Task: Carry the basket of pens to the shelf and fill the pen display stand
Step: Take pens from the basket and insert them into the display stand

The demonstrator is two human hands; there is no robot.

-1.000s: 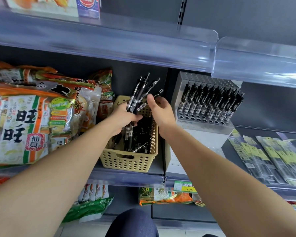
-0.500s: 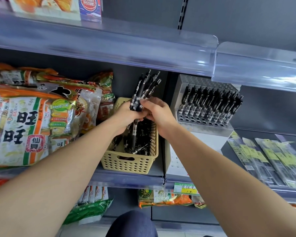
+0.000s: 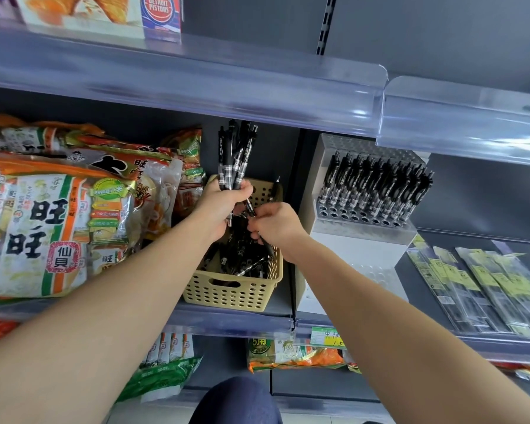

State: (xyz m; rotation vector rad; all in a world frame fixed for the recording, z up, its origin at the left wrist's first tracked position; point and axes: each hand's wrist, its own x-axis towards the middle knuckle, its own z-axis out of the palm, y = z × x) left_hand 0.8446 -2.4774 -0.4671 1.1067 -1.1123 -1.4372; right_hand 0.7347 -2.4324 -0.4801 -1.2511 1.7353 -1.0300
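Left hand (image 3: 224,203) clamps the black pens (image 3: 234,157); right hand (image 3: 276,224) pinches one: draw it straight toward the three-o'clock display stand (image 3: 361,237).

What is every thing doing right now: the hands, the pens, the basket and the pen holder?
Beige perforated plastic basket: standing on the shelf, part full of loose pens.
Bundle of black click pens: upright, gripped by the left hand.
Single black pen: pinched by the right hand over the basket.
White pen display stand: back rows filled, front holes empty.
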